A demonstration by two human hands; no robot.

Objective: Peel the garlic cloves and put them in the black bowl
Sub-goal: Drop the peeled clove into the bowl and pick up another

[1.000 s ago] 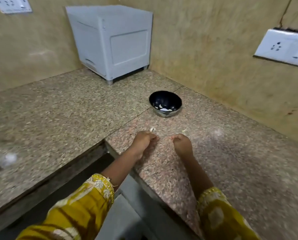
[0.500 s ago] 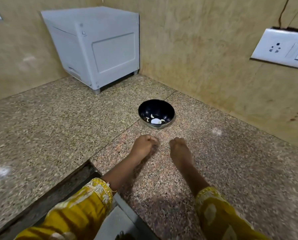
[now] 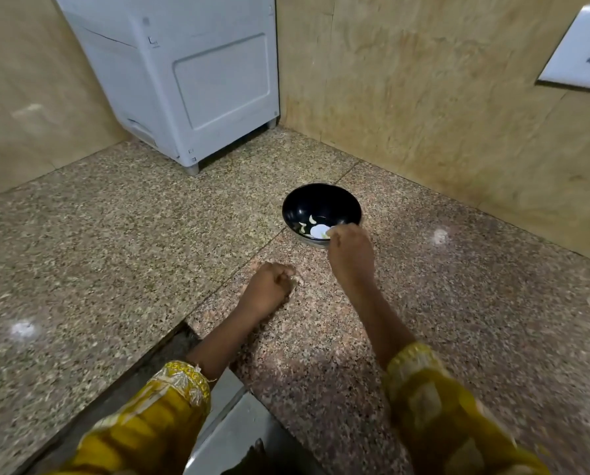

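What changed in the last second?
The right hand moved forward from the speckled granite counter to the near rim of the round black bowl; whether its fingers hold anything is unclear. The left hand stayed curled on the counter; bowl unmoved.

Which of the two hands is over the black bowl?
The right hand, reaching over the near rim of the black bowl; the left hand rests curled on the counter, short of it.
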